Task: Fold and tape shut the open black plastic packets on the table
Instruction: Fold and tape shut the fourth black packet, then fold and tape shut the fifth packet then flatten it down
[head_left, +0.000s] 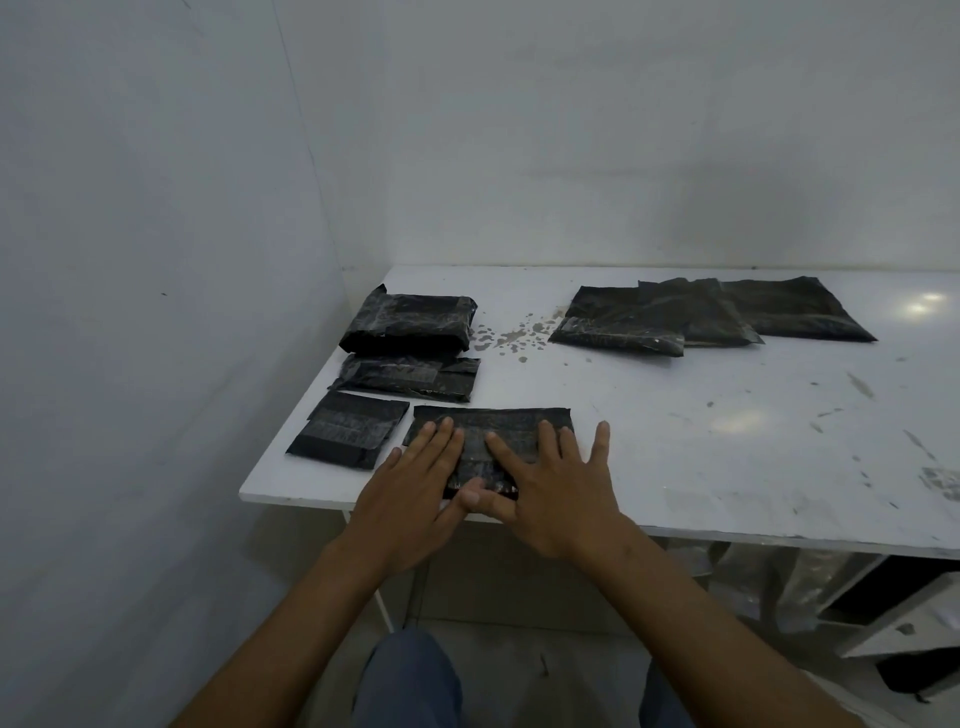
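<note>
A folded black plastic packet (493, 422) with clear tape across it lies near the table's front edge. My left hand (415, 486) presses flat on its left part, fingers straight. My right hand (553, 480) presses flat on its right part, fingers spread, little finger past the packet's right edge. The thumbs meet at the packet's near edge. Three folded, taped packets sit to the left: one (348, 430) beside my left hand, one (410, 378) behind it, and a thicker one (410, 321) at the back. A pile of flat, unfolded black packets (711, 316) lies at the back right.
The white table (727, 441) is scuffed, with chipped spots (511, 338) between the two groups of packets. Walls stand close at the left and behind. Crumpled clear plastic (779, 587) and a shelf (893, 608) sit under the table at the right. My knees show below.
</note>
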